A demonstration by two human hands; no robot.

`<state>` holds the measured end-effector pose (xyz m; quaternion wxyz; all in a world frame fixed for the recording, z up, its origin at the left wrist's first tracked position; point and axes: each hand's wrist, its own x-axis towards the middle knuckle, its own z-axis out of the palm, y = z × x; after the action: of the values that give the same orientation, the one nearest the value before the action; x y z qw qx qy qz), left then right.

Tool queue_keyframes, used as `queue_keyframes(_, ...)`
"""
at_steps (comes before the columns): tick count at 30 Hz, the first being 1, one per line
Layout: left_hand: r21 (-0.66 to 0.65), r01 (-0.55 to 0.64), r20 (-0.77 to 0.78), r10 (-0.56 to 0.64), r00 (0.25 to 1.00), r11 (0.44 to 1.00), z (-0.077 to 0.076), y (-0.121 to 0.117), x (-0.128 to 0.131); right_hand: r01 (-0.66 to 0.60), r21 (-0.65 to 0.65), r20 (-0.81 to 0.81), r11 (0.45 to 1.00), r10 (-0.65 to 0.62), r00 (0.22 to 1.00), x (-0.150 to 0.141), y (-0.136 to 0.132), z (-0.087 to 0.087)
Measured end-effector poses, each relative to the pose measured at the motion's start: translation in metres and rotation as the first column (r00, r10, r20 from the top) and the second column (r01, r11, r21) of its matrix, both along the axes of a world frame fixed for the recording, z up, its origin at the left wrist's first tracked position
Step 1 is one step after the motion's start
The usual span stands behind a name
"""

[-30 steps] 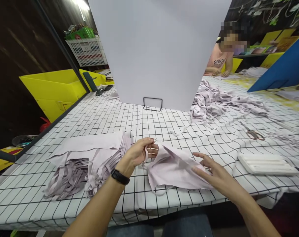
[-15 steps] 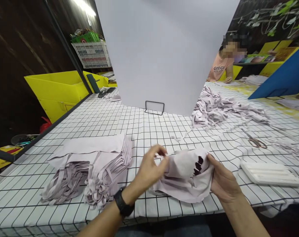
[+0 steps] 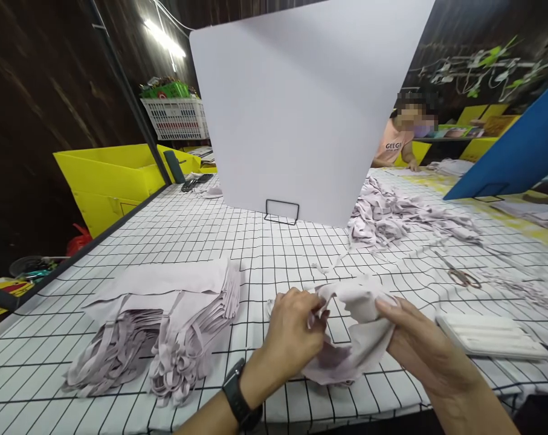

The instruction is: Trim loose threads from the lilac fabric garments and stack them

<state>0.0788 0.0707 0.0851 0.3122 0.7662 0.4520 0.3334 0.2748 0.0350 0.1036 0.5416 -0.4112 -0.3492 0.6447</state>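
Observation:
Both my hands hold one pale lilac fabric piece just above the checked tablecloth near the front edge. My left hand, with a black watch on its wrist, pinches the left side of the piece. My right hand grips the right side, thumb on top. The cloth is bunched between them. To the left lies a stack of the same lilac pieces with their straps hanging toward me.
A white upright board on a wire stand blocks the middle of the table. A loose heap of lilac pieces, scissors and a white flat tray lie to the right. Another person sits at the far end. Yellow bins stand on the left.
The lilac piece, spread flat a second ago, is now gathered up between both hands. My right hand went from open over the cloth to gripping it. The view tilted slightly upward.

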Motion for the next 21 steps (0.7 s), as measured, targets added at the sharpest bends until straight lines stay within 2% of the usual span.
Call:
queue_keyframes(3,-0.063,-0.127,0.047,0.130,0.990,0.990,0.004,0.011,-0.017,0.100,-0.051,0.044,0.994,-0.098,0.994,0.006,0.000,0.001)
queue_keyframes(6,-0.048,-0.293,0.060,0.295,0.954,0.955,0.012,0.024,-0.030,0.226,-0.178,-0.021,0.958,-0.233,0.972,0.004,0.004,0.002)
queue_keyframes(8,-0.062,-0.326,0.071,0.330,0.941,0.943,0.017,0.029,-0.034,0.267,-0.220,-0.071,0.938,-0.289,0.955,-0.002,0.008,0.002)
queue_keyframes(10,-0.125,-0.334,0.128,0.349,0.929,0.934,0.021,0.030,-0.034,0.261,-0.207,-0.134,0.943,-0.292,0.947,-0.009,0.010,0.003)
queue_keyframes(12,-0.233,-0.288,0.240,0.342,0.909,0.929,0.024,0.028,-0.031,0.229,-0.172,-0.204,0.958,-0.262,0.943,-0.014,0.010,0.003)
queue_keyframes(14,-0.381,-0.144,0.368,0.292,0.883,0.913,0.025,0.022,-0.025,0.189,-0.142,-0.253,0.972,-0.220,0.942,-0.018,0.009,0.003)
queue_keyframes(16,-0.530,0.068,0.466,0.224,0.856,0.845,0.026,0.015,-0.017,0.153,-0.120,-0.253,0.981,-0.179,0.951,-0.021,0.007,0.002)
queue_keyframes(18,-0.620,0.208,0.532,0.210,0.820,0.757,0.026,0.008,-0.009,0.151,-0.099,-0.210,0.984,-0.169,0.963,-0.023,0.004,0.002)
queue_keyframes(19,-0.644,0.227,0.554,0.241,0.797,0.730,0.026,0.006,-0.006,0.161,-0.085,-0.185,0.983,-0.174,0.967,-0.024,0.003,0.002)
queue_keyframes(21,-0.669,0.191,0.586,0.352,0.730,0.718,0.026,0.004,-0.003,0.171,-0.054,-0.135,0.984,-0.177,0.975,-0.026,0.000,0.001)
